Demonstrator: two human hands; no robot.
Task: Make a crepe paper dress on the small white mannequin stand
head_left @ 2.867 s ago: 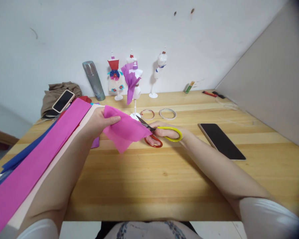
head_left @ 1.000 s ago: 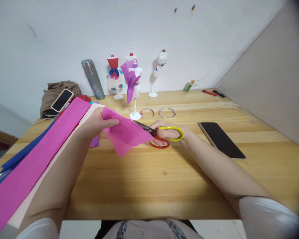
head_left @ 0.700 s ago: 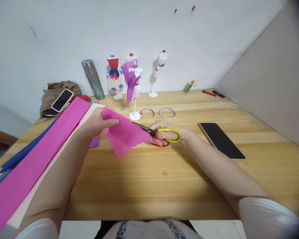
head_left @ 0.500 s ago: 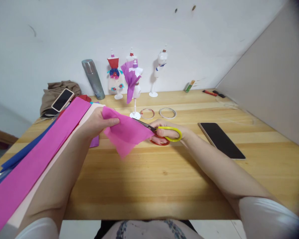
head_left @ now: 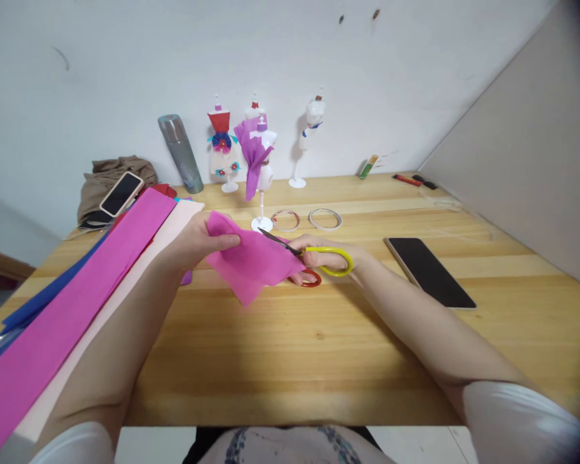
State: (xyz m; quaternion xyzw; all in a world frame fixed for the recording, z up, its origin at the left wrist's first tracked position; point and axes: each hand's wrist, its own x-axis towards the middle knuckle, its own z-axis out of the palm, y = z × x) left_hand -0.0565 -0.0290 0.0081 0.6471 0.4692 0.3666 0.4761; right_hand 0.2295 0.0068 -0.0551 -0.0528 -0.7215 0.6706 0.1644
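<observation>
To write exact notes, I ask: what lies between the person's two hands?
The head view shows a thin, bright-pink sheet pinched by the left hand, and a dark blade of yellow-and-red-handled scissors in the right hand.

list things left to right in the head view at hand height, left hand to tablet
Left hand → pink sheet → scissors → tablet. The right hand overlaps the scissors, so it has no clear place.

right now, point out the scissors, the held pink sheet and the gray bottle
Scissors [head_left: 290,247]: head view, on a blade near the pivot.
Held pink sheet [head_left: 255,259]: head view, on its middle.
Gray bottle [head_left: 183,158]: head view, on its body.
</observation>
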